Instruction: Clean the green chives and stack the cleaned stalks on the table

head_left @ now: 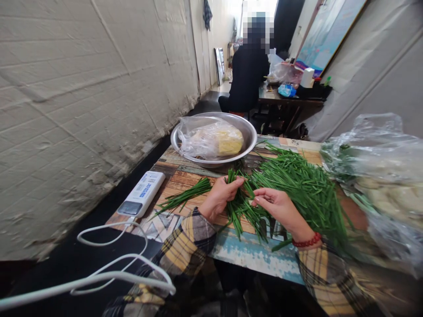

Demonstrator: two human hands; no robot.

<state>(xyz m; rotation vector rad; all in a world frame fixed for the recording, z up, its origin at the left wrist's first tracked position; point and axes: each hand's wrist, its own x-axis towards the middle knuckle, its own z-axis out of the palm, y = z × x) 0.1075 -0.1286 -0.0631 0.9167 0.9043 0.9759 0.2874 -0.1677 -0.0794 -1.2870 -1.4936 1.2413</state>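
Observation:
My left hand [220,197] is closed around a small bunch of garlic chives [234,213], whose ends stick out above and below the fingers. Thumb and fingertips of my right hand [280,207] pinch at a green chive strand just right of that bunch. A large loose pile of garlic chives [297,180] spreads over the table behind and beside my right hand. To the left of my left hand lies a small, neatly aligned bundle of chives [188,193]. More cut or loose stalks lie beneath both hands.
A metal basin [214,164] holding a bagged yellowish item stands at the table's [254,255] far side. A white power bank [142,193] with cables [112,275] lies left. Plastic bags [386,154] crowd the right. A person in black [249,75] sits farther back.

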